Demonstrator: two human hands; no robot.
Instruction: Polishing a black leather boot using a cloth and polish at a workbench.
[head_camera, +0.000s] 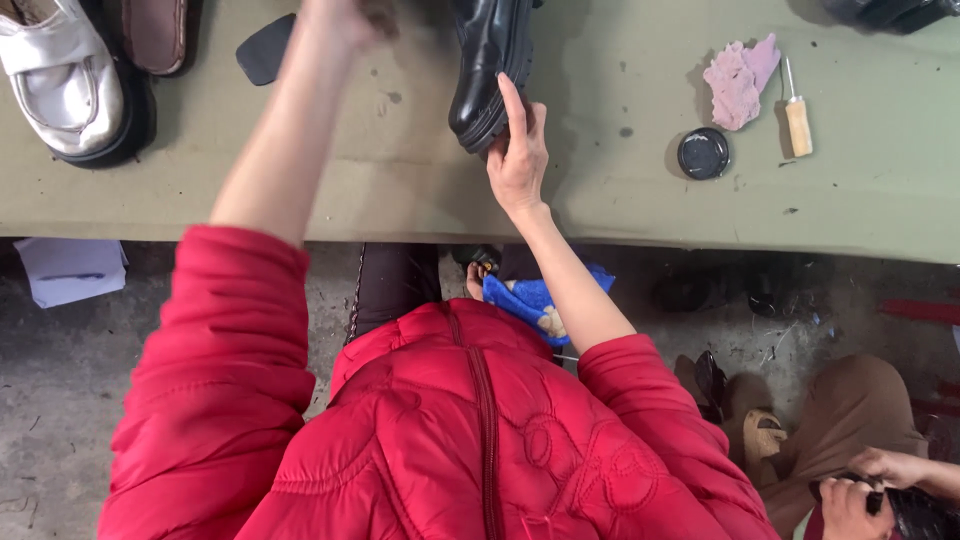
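1. A drab green cloth-covered work table (620, 200) fills the upper part of the view. Its near edge runs above the wearer's red quilted jacket (450, 430).
2. A tall black leather boot with a thick ridged sole (488, 60) stands near the middle of the table's far edge, its toe pointing towards the near edge.
3. A white strapped leather shoe (60, 75) lies at the far left corner.
4. The right hand (518, 155) is wrapped about the boot's toe, with one finger stretched up along the sole.
5. The left hand (345, 15) is raised at the far edge, just beside the boot's shaft. It is blurred, so its fingers cannot be told.
6. The boot is judged to be being steadied for work on its upper part. A firm hold at the toe is called for.
7. A crumpled pink rag (738, 80), a round black tin lid (703, 153) and a wooden-handled awl (797, 118) lie towards the right end, well apart from the boot.
8. Another person's hands (870, 490) are seen below the table's right end.
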